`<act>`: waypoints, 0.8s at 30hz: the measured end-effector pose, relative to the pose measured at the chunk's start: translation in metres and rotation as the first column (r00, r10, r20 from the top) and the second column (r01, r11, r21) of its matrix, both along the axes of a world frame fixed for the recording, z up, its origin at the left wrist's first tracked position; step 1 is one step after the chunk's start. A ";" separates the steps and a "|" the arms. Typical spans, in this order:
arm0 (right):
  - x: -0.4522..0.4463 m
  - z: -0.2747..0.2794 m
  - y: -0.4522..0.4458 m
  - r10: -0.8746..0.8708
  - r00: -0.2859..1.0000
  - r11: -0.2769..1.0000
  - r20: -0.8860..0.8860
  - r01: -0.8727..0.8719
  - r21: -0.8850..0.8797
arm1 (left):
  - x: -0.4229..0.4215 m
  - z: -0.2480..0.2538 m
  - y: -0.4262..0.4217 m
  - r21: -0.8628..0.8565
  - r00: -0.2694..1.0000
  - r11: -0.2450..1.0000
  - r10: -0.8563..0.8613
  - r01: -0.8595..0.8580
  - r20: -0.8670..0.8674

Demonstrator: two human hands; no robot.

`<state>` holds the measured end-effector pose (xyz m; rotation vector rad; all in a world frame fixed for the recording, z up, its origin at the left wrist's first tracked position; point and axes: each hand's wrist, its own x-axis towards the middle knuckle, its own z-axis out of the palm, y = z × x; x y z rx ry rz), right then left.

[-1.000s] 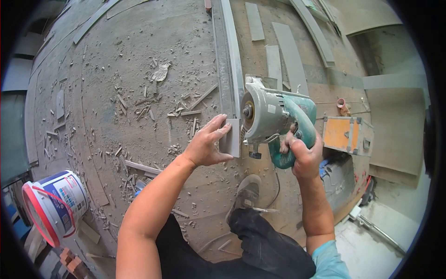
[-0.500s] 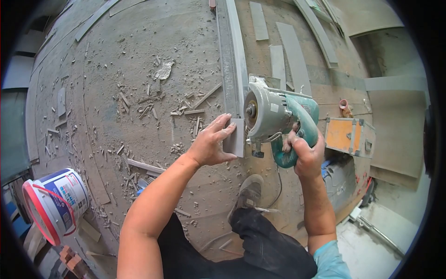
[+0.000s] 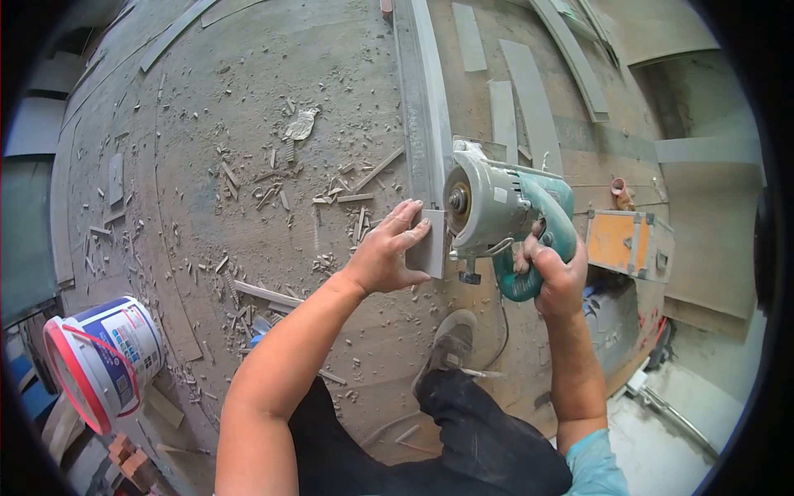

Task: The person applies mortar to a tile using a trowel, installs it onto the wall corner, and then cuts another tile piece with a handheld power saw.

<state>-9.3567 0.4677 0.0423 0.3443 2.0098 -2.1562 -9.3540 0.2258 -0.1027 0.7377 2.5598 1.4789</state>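
Observation:
My right hand (image 3: 552, 269) is wrapped round the rear handle of a green and grey circular saw (image 3: 496, 202), whose round guard and blade hub face left. Under my left hand (image 3: 393, 252) lies a small grey tile piece (image 3: 428, 244), its edges spanned between thumb and fingers. The tile's right edge sits close beside the saw's guard; whether they touch, I cannot tell. A long grey strip (image 3: 416, 107) with a pale straight edge runs away from the tile toward the top of the view. The blade's cutting edge is mostly hidden by the guard.
Offcuts and grey rubble (image 3: 331, 194) litter the dusty floor on the left. A white and blue bucket (image 3: 107, 360) with a red rim lies tilted at lower left. Grey planks (image 3: 529, 103) are beyond the saw; an orange case (image 3: 616, 241) stands at right. A cord runs near my shoe (image 3: 453, 339).
The whole view has shifted slightly, so most things appear a little further right. My hands, the saw and the tile piece keep nearly the same places relative to one another.

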 end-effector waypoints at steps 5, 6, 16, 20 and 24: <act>0.000 0.000 0.000 -0.014 1.000 0.999 0.006 0.014 -0.038 | 0.000 0.000 0.001 -0.007 1.000 1.000 0.001 -0.002 -0.016; -0.001 0.001 -0.001 -0.004 1.000 1.000 0.015 0.005 -0.018 | 0.000 0.000 0.001 -0.004 1.000 1.000 0.001 -0.001 -0.017; 0.000 0.004 0.000 0.016 0.999 1.000 0.037 -0.016 -0.004 | -0.001 0.001 0.001 -0.013 0.999 1.000 -0.014 0.013 -0.036; 0.000 0.006 0.001 0.001 0.998 0.998 0.063 0.003 -0.055 | -0.002 0.001 0.001 -0.015 1.000 1.000 -0.024 0.024 -0.018; 0.001 0.005 0.005 0.009 0.996 0.998 0.084 -0.004 -0.062 | -0.002 0.000 0.001 -0.011 0.999 0.999 -0.031 0.030 -0.011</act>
